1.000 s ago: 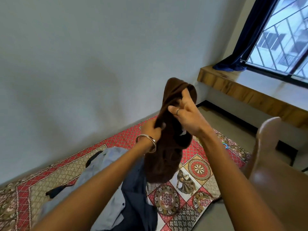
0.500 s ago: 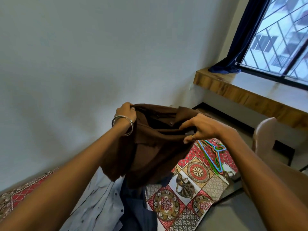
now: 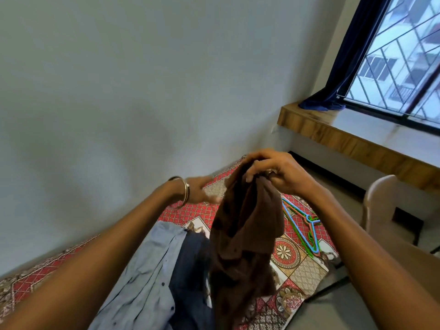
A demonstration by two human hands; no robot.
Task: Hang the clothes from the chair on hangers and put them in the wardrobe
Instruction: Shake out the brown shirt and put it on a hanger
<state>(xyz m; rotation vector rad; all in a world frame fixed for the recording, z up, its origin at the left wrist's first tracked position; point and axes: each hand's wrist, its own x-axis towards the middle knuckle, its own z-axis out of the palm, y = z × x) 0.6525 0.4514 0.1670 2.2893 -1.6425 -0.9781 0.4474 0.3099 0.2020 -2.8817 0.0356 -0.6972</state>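
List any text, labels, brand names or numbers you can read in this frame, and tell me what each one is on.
None: no readable text, label, brand or number shows anywhere in this view.
Brown shirt, bunched in the right hand's grip: no tag or print visible.
Light blue shirt and dark navy garment: plain, no lettering.
Patterned bedcover: motifs and figures only, no words.
Coloured hangers: no markings visible.

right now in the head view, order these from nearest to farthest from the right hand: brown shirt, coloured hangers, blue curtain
1. brown shirt: held in the right hand, hanging below it.
2. coloured hangers: on the patterned bedcover, below and right of the hand.
3. blue curtain: far corner, by the window, up right.
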